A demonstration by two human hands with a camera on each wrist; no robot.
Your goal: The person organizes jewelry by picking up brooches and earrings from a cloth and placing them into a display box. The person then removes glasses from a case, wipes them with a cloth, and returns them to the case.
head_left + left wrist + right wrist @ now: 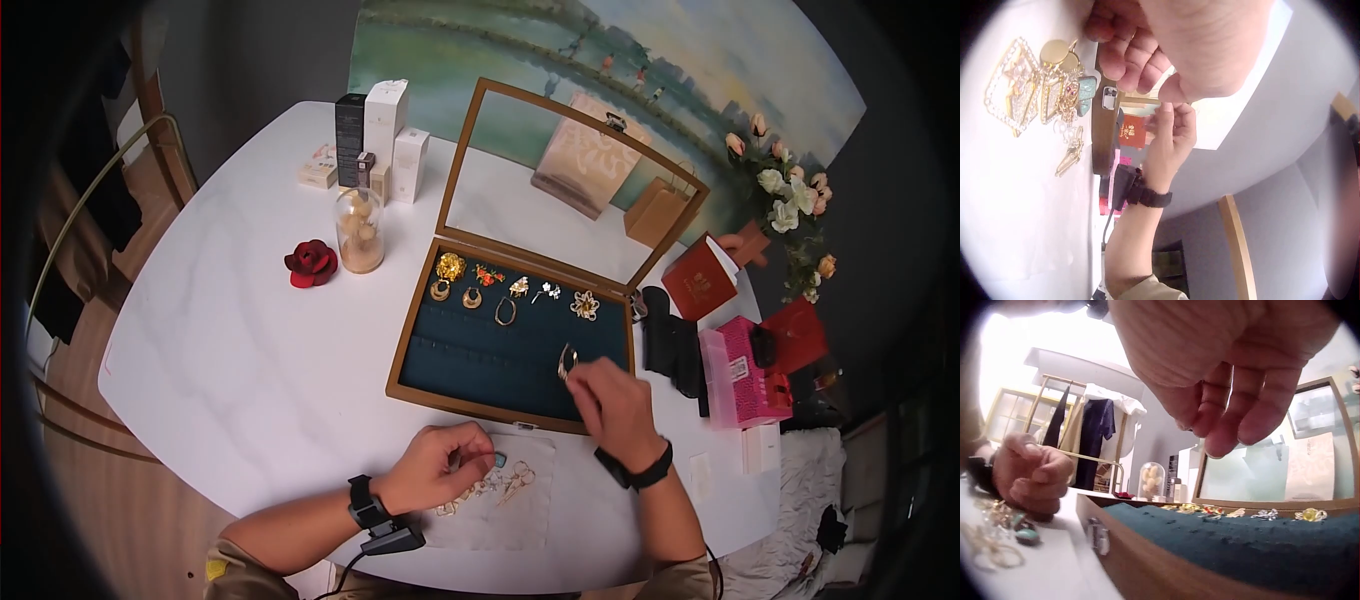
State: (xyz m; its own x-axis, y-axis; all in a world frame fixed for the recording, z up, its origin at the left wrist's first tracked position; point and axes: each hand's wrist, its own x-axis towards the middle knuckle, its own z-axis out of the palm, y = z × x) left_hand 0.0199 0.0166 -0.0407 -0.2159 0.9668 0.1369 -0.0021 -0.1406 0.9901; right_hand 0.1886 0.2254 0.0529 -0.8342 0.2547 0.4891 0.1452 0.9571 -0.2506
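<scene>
In the head view, the right hand (618, 408) is over the right front part of a wooden box (470, 402) with a dark teal lining. A gold hoop earring (567, 360) is pinched at its thumb and fingertips; the right wrist view hides it behind the hand (1229, 369). The left hand (437, 467) hovers with loosely curled fingers by the jewelry pile, holding nothing visible. Beside it a teal piece (499, 460) (1087, 95) and gold jewelry (517, 482) (1017, 84) lie on a pale cloth (535, 520). Brooches (451, 266) and earrings (506, 311) sit in the box's back rows.
The box's glass lid (455, 190) stands raised. Left of the box are a red flower (311, 264), a glass dome (360, 232) and upright cartons (386, 120). On the right are a red box (700, 280), black cases (672, 345), a pink box (738, 370) and flowers (785, 215).
</scene>
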